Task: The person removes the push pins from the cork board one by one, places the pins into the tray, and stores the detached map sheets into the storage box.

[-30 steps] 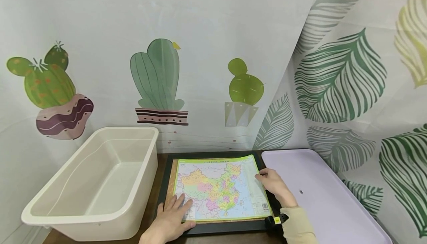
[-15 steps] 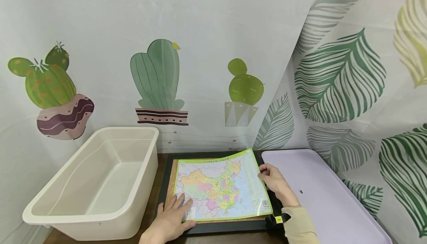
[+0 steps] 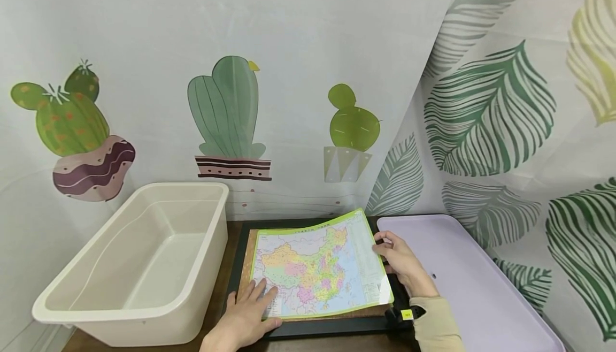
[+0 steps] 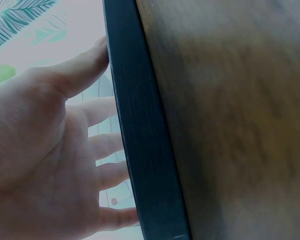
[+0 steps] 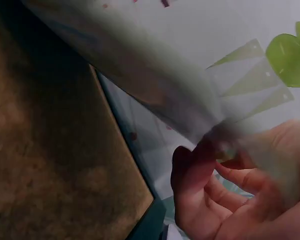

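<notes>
A colourful map sheet of China (image 3: 308, 274) with a green border lies over a brown cork board (image 3: 247, 266) set in a black frame (image 3: 332, 327). My left hand (image 3: 249, 313) rests with spread fingers on the map's lower left corner and the frame; in the left wrist view its fingertips disappear behind the black frame bar (image 4: 145, 130). At the map's right edge my right hand (image 3: 401, 261) pinches the sheet, which curves up off the board on that side. In the right wrist view the raised sheet (image 5: 160, 95) hangs above the cork surface (image 5: 65, 160).
A deep cream plastic tub (image 3: 120, 317) stands on the left of the dark wooden table (image 3: 346, 344). To the right lies a flat lilac tray (image 3: 474, 288), partly behind the right forearm. A printed cloth (image 3: 298, 74) hangs behind everything.
My right hand has lifted the map's right edge higher and moved slightly right, baring more cork along the lower right. The left hand has stayed in place.
</notes>
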The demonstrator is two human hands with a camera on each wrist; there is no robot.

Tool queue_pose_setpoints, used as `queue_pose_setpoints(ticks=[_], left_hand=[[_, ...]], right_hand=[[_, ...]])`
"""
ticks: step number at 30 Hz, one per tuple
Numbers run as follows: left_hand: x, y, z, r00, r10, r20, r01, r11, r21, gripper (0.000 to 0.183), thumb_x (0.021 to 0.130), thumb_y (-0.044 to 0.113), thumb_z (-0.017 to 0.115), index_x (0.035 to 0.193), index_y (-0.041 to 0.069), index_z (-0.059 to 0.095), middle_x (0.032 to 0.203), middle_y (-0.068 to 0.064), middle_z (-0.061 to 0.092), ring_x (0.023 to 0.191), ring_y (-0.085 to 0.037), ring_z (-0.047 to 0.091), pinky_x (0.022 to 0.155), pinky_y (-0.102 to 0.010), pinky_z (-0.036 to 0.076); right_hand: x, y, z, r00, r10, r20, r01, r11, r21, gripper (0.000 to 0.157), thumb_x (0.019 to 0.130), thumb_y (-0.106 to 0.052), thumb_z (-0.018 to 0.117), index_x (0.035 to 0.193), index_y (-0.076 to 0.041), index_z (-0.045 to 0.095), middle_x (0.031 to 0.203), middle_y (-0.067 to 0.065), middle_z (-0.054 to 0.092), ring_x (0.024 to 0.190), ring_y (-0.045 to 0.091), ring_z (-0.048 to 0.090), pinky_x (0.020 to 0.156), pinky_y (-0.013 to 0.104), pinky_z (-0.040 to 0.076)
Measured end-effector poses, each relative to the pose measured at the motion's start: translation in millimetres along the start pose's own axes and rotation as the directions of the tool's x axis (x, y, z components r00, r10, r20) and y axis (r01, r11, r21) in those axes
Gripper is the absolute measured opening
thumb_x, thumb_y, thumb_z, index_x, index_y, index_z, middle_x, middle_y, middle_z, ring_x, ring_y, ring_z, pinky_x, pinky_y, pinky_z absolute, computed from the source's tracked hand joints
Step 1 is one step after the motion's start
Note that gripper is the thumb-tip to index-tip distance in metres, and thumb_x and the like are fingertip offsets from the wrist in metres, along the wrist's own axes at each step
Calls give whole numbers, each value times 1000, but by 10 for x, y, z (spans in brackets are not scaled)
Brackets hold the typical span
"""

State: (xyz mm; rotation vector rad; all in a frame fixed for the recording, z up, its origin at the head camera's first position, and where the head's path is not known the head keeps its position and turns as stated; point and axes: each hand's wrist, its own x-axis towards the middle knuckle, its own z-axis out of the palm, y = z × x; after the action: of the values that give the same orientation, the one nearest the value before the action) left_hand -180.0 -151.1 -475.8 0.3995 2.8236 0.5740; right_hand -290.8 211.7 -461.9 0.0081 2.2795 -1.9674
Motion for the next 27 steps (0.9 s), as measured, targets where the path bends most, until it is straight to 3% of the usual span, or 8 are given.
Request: queue_pose_setpoints(ticks=[13, 27], left_hand=[[-4, -4, -17, 1000, 8, -12, -8, 1000, 4, 71, 88, 54, 64, 144, 12, 50, 152, -21, 34, 141, -46, 25, 97, -80, 14], [-34, -20, -68, 999, 53, -4, -53, 999, -6, 66, 91, 48, 64, 145, 13, 49, 151, -21, 37, 139, -47, 29, 97, -78, 20]], right_hand=[[-91, -202, -36, 995, -34, 96, 23, 994, 110, 28, 100, -5, 52, 125, 5, 42, 93, 14, 69, 71, 20, 67, 55, 30, 55], [-198, -347, -67, 996, -60, 73, 51, 991, 124, 30, 99, -1, 52, 126, 9, 43, 95, 14, 68, 73, 20, 67, 57, 29, 55]])
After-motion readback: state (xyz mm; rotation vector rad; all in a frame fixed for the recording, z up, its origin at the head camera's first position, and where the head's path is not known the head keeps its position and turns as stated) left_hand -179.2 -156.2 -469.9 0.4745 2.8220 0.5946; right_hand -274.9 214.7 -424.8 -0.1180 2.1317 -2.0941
